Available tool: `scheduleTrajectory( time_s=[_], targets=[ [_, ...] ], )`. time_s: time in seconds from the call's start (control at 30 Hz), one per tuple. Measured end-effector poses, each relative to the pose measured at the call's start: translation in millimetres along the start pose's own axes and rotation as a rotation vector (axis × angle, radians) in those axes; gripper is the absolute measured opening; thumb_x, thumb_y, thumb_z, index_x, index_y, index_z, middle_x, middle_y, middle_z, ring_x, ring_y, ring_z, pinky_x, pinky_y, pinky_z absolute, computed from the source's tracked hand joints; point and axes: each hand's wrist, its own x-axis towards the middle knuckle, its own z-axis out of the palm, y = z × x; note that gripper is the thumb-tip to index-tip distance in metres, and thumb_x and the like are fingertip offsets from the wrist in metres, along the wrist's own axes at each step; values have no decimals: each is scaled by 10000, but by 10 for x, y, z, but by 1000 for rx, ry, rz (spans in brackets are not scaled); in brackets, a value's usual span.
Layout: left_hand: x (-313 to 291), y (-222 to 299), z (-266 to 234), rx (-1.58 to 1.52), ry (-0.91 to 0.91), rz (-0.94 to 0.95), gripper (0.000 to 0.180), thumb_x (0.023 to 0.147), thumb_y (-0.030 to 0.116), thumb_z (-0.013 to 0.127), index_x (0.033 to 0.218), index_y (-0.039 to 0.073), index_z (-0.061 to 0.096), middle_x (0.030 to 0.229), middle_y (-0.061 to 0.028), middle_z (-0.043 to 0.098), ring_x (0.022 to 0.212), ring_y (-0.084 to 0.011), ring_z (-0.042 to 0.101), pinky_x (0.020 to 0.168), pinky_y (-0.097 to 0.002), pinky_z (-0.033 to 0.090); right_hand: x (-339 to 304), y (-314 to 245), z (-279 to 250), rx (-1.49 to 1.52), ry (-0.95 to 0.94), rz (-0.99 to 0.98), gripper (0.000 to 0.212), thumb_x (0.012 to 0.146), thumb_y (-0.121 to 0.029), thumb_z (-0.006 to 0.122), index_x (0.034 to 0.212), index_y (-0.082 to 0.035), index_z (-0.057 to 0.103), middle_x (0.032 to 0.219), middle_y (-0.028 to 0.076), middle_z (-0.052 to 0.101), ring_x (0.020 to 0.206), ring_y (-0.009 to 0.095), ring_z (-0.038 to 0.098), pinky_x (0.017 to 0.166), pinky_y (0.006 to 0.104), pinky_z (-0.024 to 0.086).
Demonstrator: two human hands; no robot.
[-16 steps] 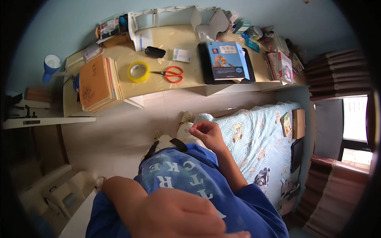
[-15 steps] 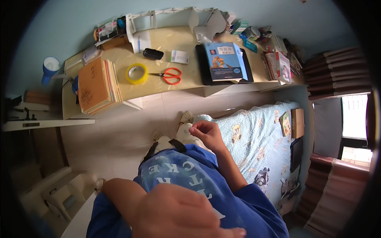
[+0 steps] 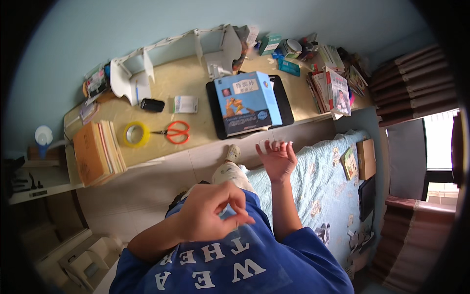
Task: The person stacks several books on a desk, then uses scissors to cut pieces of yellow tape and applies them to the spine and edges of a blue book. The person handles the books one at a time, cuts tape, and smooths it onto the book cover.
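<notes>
My left hand (image 3: pixel 210 214) is in front of my blue shirt, its fingers curled toward the thumb in a loose ring. Whether anything small sits at those fingertips I cannot make out. To its right and farther off, my right hand (image 3: pixel 278 161) is raised palm up, fingers spread, holding nothing visible. It hovers between the desk edge and the bed, nearest to a thick blue book (image 3: pixel 245 105). That book lies on a flat black item (image 3: pixel 284 100) on the desk. Left of it are red-handled scissors (image 3: pixel 177 138) and a roll of yellow-edged tape (image 3: pixel 136 134).
The desk (image 3: pixel 169 76) also bears a black case (image 3: pixel 152 105), a small white box (image 3: pixel 185 104), a stack of books (image 3: pixel 93 152) at left and upright books (image 3: pixel 337 93) at right. A bed (image 3: pixel 313 181) with a light blue quilt stands at right.
My right hand has opened from a pinch and turned palm up. My left hand has moved up and away from me, from a blurred fist to a loose ring. The view has shifted.
</notes>
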Motion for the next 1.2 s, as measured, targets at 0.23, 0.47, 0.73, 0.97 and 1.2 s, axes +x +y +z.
scheduleTrajectory(
  time_s=[0.23, 0.47, 0.73, 0.97, 1.2],
  targets=[
    [1018, -1029, 534, -152, -31, -478, 401, 728, 52, 890, 869, 47, 515, 765, 4, 578, 689, -37, 567, 609, -201, 450, 848, -775, -416, -16, 219, -11, 252, 942, -404, 633, 841, -174, 642, 846, -12, 653, 1077, 250, 597, 1093, 606, 318],
    [1480, -1565, 870, -207, 46, -536, 335, 775, 98, 868, 878, 40, 555, 778, -1, 602, 651, -32, 560, 603, -194, 457, 1200, -1147, -532, -18, 200, 52, 269, 981, -363, 570, 853, -145, 663, 826, 19, 661, 974, 245, 638, 961, 541, 446],
    [2222, -2097, 379, 480, 341, -350, 373, 746, 209, 871, 951, 77, 589, 843, 5, 625, 654, -91, 505, 591, -246, 436, 1677, -1441, -262, -76, -235, 147, 282, 936, -359, 608, 940, -77, 613, 919, 51, 581, 936, 238, 579, 1017, 560, 427],
    [3066, -2848, -240, 532, 121, -339, 772, 646, 400, 921, 1226, 19, 581, 1130, -136, 681, 1045, -267, 653, 948, -399, 505, 2074, -1585, -14, -246, -303, 221, 232, 875, -241, 698, 974, -66, 582, 905, 30, 536, 968, 206, 585, 1073, 628, 401],
    [3329, -3204, -335, 175, -73, -563, 441, 644, 231, 938, 903, -6, 673, 861, -62, 705, 825, -139, 638, 789, -300, 508, 2230, -1549, -200, -365, -215, 241, 197, 867, -188, 730, 976, -68, 619, 863, 44, 575, 885, 233, 584, 1000, 504, 471]
  ],
)
